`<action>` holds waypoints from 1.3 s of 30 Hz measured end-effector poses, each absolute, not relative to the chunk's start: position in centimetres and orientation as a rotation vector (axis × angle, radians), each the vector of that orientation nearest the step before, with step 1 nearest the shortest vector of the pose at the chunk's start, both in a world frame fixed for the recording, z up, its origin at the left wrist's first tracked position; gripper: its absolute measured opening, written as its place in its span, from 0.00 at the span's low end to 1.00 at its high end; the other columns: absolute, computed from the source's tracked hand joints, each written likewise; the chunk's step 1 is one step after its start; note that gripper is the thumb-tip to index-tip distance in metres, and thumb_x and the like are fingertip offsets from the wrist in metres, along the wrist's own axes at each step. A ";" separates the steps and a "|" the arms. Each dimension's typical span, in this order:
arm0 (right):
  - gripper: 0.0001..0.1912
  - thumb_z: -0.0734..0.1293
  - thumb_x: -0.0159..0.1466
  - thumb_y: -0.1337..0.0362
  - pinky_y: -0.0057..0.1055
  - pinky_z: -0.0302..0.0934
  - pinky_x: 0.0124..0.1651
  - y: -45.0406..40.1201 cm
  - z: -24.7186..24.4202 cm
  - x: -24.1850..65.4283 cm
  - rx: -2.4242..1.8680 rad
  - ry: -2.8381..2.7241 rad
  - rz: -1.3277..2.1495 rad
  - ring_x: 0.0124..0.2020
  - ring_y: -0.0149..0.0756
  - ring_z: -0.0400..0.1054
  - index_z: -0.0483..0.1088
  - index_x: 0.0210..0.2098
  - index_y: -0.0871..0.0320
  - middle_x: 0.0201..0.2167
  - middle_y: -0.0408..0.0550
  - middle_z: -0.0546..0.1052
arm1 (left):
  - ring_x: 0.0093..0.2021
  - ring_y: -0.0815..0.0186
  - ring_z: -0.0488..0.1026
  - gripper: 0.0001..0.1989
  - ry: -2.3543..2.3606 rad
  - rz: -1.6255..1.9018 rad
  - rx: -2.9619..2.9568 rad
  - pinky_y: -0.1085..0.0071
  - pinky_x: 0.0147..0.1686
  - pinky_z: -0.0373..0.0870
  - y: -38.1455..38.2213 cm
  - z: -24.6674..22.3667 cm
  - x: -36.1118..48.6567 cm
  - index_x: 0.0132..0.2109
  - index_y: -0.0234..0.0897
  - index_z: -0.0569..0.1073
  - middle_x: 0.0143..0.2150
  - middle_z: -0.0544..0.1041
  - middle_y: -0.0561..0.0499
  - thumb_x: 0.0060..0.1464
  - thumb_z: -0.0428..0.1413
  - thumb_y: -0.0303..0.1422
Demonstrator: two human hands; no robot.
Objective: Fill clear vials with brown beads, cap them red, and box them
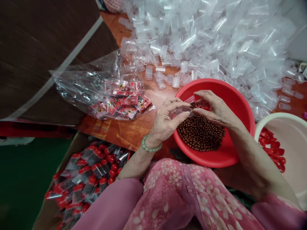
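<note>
The fingers of the left hand are closed around a small clear plastic container, which is held above the near-left part of a wide round red plastic basin. The fingers of the right hand are bent and moderately apart, with the thumb close to one end of this container; whether they pinch something small, one cannot tell. Near these fingers there is a glossy red piece, partly hidden. For good handling, the left fingers should press only lightly, since such thin walls may bend, and the right fingers should not cover the container's end. It seems wise to work low over the basin, so that anything dropped falls inside. Beneath the hands lies a heap of round, shiny brown beads. Beyond the basin, a large pile of clear plastic containers covers the orange-brown wooden table; to the left, red printed packets lie in a transparent bag. At the right, a round white basin contains red plastic caps.
</note>
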State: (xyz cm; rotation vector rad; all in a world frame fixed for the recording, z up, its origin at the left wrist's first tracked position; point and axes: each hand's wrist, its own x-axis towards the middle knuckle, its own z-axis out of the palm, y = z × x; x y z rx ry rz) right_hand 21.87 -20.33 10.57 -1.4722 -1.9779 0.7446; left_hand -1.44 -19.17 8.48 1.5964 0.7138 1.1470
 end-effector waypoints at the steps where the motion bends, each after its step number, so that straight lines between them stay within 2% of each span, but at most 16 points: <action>1: 0.24 0.72 0.65 0.51 0.46 0.70 0.58 -20.8 11.1 21.3 -1.371 -1.926 0.938 0.53 0.47 0.75 0.75 0.57 0.56 0.55 0.56 0.78 | 0.55 0.65 0.77 0.09 0.692 1.144 1.541 0.65 0.58 0.76 -19.4 8.4 -1.1 0.49 0.44 0.82 0.52 0.78 0.49 0.62 0.64 0.36; 3: 0.22 0.73 0.65 0.52 0.41 0.71 0.55 -21.7 11.9 20.3 -1.205 -1.773 1.269 0.50 0.42 0.76 0.77 0.54 0.55 0.50 0.52 0.80 | 0.63 0.61 0.73 0.11 0.619 1.106 1.451 0.62 0.62 0.75 -19.8 8.2 -0.3 0.50 0.46 0.82 0.58 0.76 0.48 0.62 0.63 0.41; 5: 0.21 0.74 0.65 0.52 0.39 0.71 0.55 -22.5 12.2 19.8 -1.109 -1.613 1.458 0.49 0.40 0.77 0.78 0.54 0.54 0.48 0.49 0.81 | 0.68 0.58 0.69 0.15 0.573 1.038 1.406 0.58 0.65 0.74 -20.3 8.1 0.4 0.53 0.47 0.81 0.64 0.72 0.47 0.63 0.61 0.47; 8: 0.21 0.76 0.63 0.53 0.37 0.72 0.53 -23.3 11.4 20.1 -1.010 -1.414 1.671 0.45 0.38 0.78 0.79 0.54 0.52 0.45 0.46 0.83 | 0.71 0.55 0.67 0.19 0.568 0.928 1.456 0.53 0.66 0.73 -20.8 8.2 0.9 0.56 0.48 0.78 0.70 0.66 0.46 0.66 0.56 0.50; 11: 0.22 0.78 0.60 0.51 0.34 0.73 0.47 -23.4 10.6 21.0 -0.917 -1.292 1.850 0.38 0.36 0.79 0.81 0.50 0.53 0.38 0.45 0.83 | 0.71 0.56 0.67 0.19 0.470 0.872 1.598 0.53 0.67 0.72 -20.7 8.6 0.6 0.58 0.48 0.77 0.69 0.70 0.46 0.68 0.53 0.48; 13: 0.25 0.79 0.57 0.49 0.33 0.72 0.44 -23.3 10.7 21.6 -0.934 -1.296 1.900 0.35 0.36 0.78 0.82 0.49 0.55 0.36 0.46 0.83 | 0.67 0.58 0.71 0.20 0.428 0.874 1.668 0.56 0.64 0.75 -19.7 8.5 -0.1 0.63 0.49 0.73 0.65 0.75 0.46 0.71 0.50 0.46; 16: 0.30 0.79 0.57 0.50 0.32 0.72 0.44 -23.2 11.0 22.1 -1.204 -1.496 1.842 0.37 0.36 0.77 0.78 0.56 0.56 0.40 0.48 0.82 | 0.57 0.61 0.78 0.22 0.704 0.977 1.756 0.61 0.53 0.79 -16.1 6.7 -1.4 0.68 0.45 0.65 0.58 0.80 0.44 0.73 0.46 0.45; 19: 0.29 0.72 0.64 0.53 0.34 0.70 0.43 -23.1 10.1 22.5 -1.555 -1.773 1.573 0.40 0.37 0.76 0.71 0.62 0.57 0.44 0.50 0.81 | 0.50 0.55 0.79 0.19 1.248 1.019 1.938 0.55 0.52 0.78 -10.4 3.3 -1.9 0.56 0.38 0.72 0.50 0.81 0.40 0.68 0.53 0.46; 22: 0.19 0.67 0.65 0.58 0.35 0.68 0.44 -23.0 7.7 23.0 -1.815 -1.954 1.194 0.38 0.39 0.75 0.72 0.54 0.58 0.41 0.50 0.81 | 0.56 0.46 0.75 0.19 1.609 0.985 1.923 0.46 0.57 0.73 -5.1 -0.3 -1.0 0.47 0.37 0.70 0.50 0.78 0.34 0.62 0.60 0.48; 25: 0.10 0.63 0.68 0.60 0.32 0.65 0.39 -22.6 5.3 23.4 -1.970 -1.947 1.033 0.35 0.38 0.74 0.71 0.45 0.58 0.36 0.48 0.80 | 0.61 0.38 0.71 0.25 1.769 0.875 1.838 0.39 0.58 0.69 -1.9 -2.6 0.5 0.50 0.35 0.67 0.56 0.73 0.27 0.59 0.63 0.50; 27: 0.10 0.60 0.70 0.60 0.30 0.64 0.35 -22.3 4.3 23.6 -2.042 -1.901 1.021 0.31 0.36 0.72 0.70 0.44 0.58 0.31 0.47 0.79 | 0.63 0.36 0.68 0.26 1.764 0.887 1.813 0.37 0.58 0.68 -0.7 -3.4 1.1 0.51 0.36 0.67 0.56 0.72 0.28 0.59 0.62 0.51; 29: 0.11 0.60 0.70 0.60 0.29 0.63 0.35 -22.0 3.7 23.7 -2.083 -1.872 1.022 0.29 0.35 0.72 0.71 0.44 0.58 0.30 0.47 0.79 | 0.64 0.37 0.68 0.21 1.708 0.953 1.811 0.37 0.58 0.68 -0.3 -3.8 1.4 0.51 0.38 0.67 0.54 0.73 0.31 0.62 0.60 0.49; 32: 0.12 0.63 0.68 0.60 0.30 0.65 0.37 -22.0 3.3 23.3 -2.046 -1.891 1.067 0.31 0.36 0.73 0.74 0.45 0.58 0.33 0.47 0.81 | 0.63 0.39 0.70 0.16 1.654 0.971 1.816 0.38 0.57 0.69 -0.7 -4.0 1.2 0.51 0.38 0.68 0.53 0.75 0.31 0.66 0.55 0.44; 35: 0.13 0.64 0.68 0.61 0.33 0.70 0.45 -22.4 2.9 22.7 -1.924 -1.948 1.169 0.39 0.39 0.78 0.77 0.47 0.58 0.40 0.48 0.84 | 0.61 0.41 0.73 0.14 1.643 0.963 1.817 0.41 0.56 0.71 -2.0 -3.9 0.6 0.52 0.33 0.67 0.51 0.76 0.31 0.69 0.52 0.40; 37: 0.15 0.64 0.68 0.61 0.38 0.70 0.53 -22.6 2.8 22.3 -1.865 -1.972 1.210 0.47 0.42 0.79 0.77 0.49 0.57 0.47 0.50 0.84 | 0.58 0.47 0.76 0.14 1.622 0.988 1.822 0.47 0.54 0.73 -2.9 -3.9 -0.1 0.52 0.32 0.67 0.50 0.77 0.34 0.71 0.50 0.39; 39: 0.17 0.65 0.67 0.61 0.41 0.69 0.56 -22.8 3.0 22.2 -1.841 -1.981 1.236 0.49 0.44 0.79 0.77 0.52 0.58 0.49 0.52 0.84 | 0.53 0.52 0.78 0.13 1.581 1.010 1.840 0.52 0.51 0.75 -3.8 -3.9 -1.1 0.52 0.33 0.67 0.48 0.78 0.38 0.72 0.49 0.40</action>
